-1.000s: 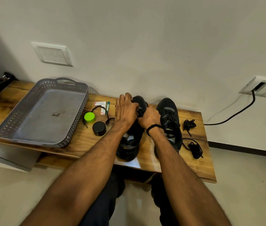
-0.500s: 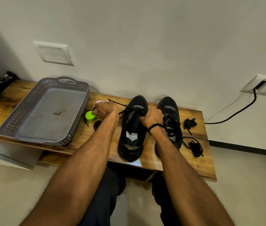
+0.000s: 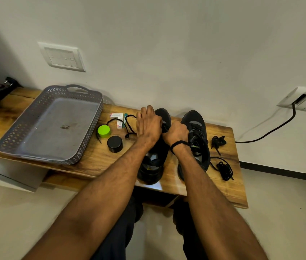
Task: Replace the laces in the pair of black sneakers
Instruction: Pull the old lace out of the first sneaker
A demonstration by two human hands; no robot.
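Observation:
Two black sneakers stand toes to the wall on the wooden bench (image 3: 96, 158). Both hands work at the front eyelets of the left sneaker (image 3: 153, 163). My left hand (image 3: 148, 125) curls over its toe end and pinches the black lace (image 3: 127, 126), whose slack loops trail left across the bench. My right hand (image 3: 176, 133), with a black band on the wrist, grips the upper of that same shoe; its fingertips are hidden. The right sneaker (image 3: 198, 128) is laced and stands untouched. Two bundled black laces, one (image 3: 217, 140) behind the other (image 3: 224, 169), lie right of it.
A grey perforated tray (image 3: 36, 113) sits on the bench's left. Between tray and shoes are a green-lidded jar (image 3: 103, 130), a black round jar (image 3: 115, 143) and small white boxes (image 3: 117, 119). A black cable (image 3: 272, 130) runs to a wall socket at the right.
My left hand pulled the lace out to the left half a second ago, then came back to the shoe's eyelets. The lace now lies slack on the bench. The right hand stayed put.

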